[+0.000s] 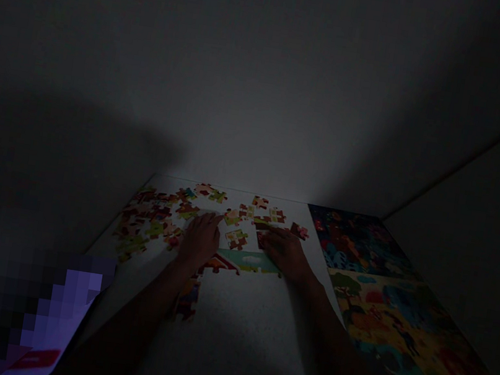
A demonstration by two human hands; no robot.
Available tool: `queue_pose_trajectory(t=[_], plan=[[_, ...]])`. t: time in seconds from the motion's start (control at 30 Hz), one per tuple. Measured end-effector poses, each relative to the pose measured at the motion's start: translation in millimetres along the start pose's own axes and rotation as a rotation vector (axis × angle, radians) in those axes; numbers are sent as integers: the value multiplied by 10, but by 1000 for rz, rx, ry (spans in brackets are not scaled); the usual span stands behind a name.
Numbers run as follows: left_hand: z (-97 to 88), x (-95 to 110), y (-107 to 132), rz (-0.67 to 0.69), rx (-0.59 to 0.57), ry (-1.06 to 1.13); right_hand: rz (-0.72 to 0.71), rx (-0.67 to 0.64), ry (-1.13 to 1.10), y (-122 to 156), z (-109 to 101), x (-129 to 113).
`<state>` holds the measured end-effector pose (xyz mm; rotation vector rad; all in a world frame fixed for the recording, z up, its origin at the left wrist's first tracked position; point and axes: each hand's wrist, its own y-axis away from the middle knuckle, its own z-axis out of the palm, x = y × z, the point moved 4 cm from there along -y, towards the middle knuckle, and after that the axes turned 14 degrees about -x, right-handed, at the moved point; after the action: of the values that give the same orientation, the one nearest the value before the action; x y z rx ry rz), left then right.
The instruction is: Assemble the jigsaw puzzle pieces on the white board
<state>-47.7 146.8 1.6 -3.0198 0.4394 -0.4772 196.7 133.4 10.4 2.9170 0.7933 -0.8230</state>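
In the dim head view, my left hand (202, 235) rests palm down on the white table, fingers stretched out beside loose puzzle pieces. Just past its fingertips is a green and pink piece (232, 217). My right hand (286, 250) has its fingers and thumb closed on a dark reddish puzzle piece (262, 238), partly hidden by the fingers. Between the hands lies a brown and green piece (236, 239). Below them runs a joined puzzle strip (251, 262) with green and pale blue scenery. A joined column of pieces (187, 298) extends down from its left end, partly behind my left forearm.
Many loose pieces (147, 216) are heaped at the table's left. More pieces (276, 215) lie along the back. Two colourful pictures, a dark one (364, 242) and a yellow one (400, 341), cover the right side. A wall (260, 120) rises behind. A bright purple surface (66, 317) glows lower left.
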Motion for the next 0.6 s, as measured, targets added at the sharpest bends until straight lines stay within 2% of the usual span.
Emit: queue_pose_trajectory(t=[0.13, 0.27, 0.5, 0.6], plan=[[5, 10, 4, 7, 5, -1, 22, 29, -13, 9, -11, 109], [28, 20, 9, 37, -3, 1, 114, 86, 10, 19, -14, 222], [97, 127, 32, 209, -78, 8, 170, 124, 27, 44, -51, 273], [81, 163, 38, 239, -102, 19, 172, 130, 40, 44, -53, 265]])
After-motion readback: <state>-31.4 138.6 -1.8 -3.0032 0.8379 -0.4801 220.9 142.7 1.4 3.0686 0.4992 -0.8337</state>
